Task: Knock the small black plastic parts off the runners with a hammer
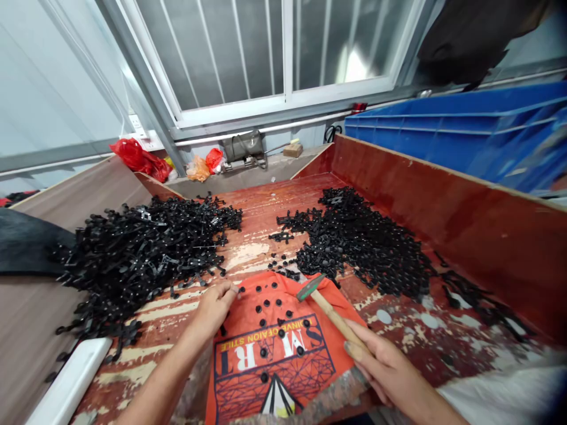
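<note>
My right hand (381, 360) is closed around the wooden handle of a hammer (334, 316). The hammer's greenish head is above the upper right part of an orange printed cloth (248, 321). At the cloth's upper left edge, my left hand (216, 307) has its fingers pinched together. What lies between those fingertips is too small to make out; a small black round piece (241, 290) is right beside them. Several more black round pieces (266, 303) are scattered over the cloth, which is spread on the worn red worktop (248, 254).
Large heaps of black parts lie at the left (150, 248) and the right (363, 236). A red board (425, 189) walls the right side, with a blue crate (443, 130) behind it. A white long object (71, 383) sits front left. Red plastic bags (139, 159) rest at the back.
</note>
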